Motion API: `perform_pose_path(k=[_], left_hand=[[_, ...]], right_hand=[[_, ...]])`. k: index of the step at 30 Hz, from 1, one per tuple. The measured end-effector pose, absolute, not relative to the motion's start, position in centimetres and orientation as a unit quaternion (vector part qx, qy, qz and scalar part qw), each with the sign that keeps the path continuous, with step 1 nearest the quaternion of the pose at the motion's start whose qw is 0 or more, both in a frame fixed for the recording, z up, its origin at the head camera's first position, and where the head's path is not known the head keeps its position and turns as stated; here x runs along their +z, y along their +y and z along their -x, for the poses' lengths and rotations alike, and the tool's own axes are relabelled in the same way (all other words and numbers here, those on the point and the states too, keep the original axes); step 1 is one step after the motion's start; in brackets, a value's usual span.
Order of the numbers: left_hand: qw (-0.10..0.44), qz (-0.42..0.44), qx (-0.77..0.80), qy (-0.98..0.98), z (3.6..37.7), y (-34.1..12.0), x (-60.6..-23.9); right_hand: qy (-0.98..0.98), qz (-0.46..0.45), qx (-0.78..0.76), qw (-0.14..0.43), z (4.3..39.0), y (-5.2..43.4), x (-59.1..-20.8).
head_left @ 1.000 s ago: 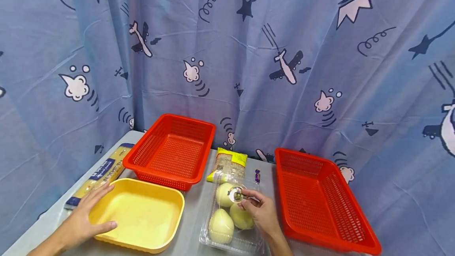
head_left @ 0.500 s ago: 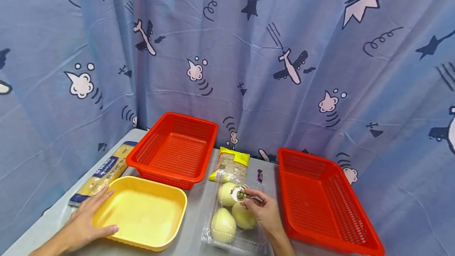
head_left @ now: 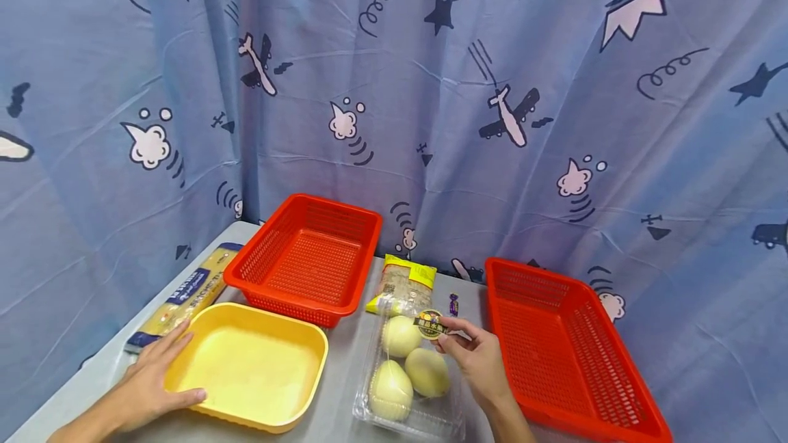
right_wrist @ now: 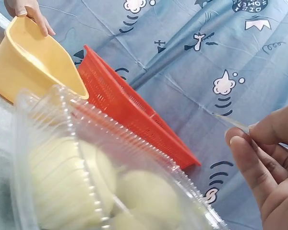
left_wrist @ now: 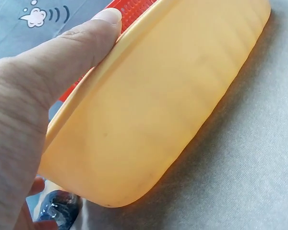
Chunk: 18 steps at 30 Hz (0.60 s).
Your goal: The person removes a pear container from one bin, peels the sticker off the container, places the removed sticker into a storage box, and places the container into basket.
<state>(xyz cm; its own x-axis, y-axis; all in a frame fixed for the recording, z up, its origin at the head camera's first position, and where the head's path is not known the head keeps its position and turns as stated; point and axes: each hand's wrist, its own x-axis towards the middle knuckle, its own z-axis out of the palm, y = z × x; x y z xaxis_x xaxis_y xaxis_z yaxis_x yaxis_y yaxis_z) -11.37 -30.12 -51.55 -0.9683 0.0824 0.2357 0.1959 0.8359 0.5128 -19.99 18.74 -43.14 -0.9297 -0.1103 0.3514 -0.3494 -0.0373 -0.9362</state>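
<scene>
My left hand holds the near left corner of a yellow tray, thumb along its rim, fingers hooked over the edge. My right hand pinches the thin edge of a clear clamshell box's lid, which carries a round label and stands lifted. In the right wrist view the fingertips nip the plastic edge. In the clamshell box lie three pale round fruits, seen through the plastic.
A red basket stands behind the tray, and a second red basket stands right of the box. A long pasta packet lies at the left edge; a yellow-green packet and a small purple sweet lie behind the box. A blue curtain hangs behind.
My right hand has raised the clear lid up and to the right, so the label no longer covers the far fruit. My left hand has stayed on the tray.
</scene>
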Motion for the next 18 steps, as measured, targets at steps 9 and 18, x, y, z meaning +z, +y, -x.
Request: perform_pose_path(k=[9, 18], left_hand=[[0.065, 0.050, -0.276, -0.958, 11.3, -30.5, -51.3], [0.068, 0.068, -0.272, -0.958, 11.1, -30.5, -51.3]], right_hand=[[-0.701, -0.181, 0.683, 0.092, 19.7, 18.8, -41.1], [-0.695, -0.202, 0.684, 0.090, 19.1, 17.7, -39.0]])
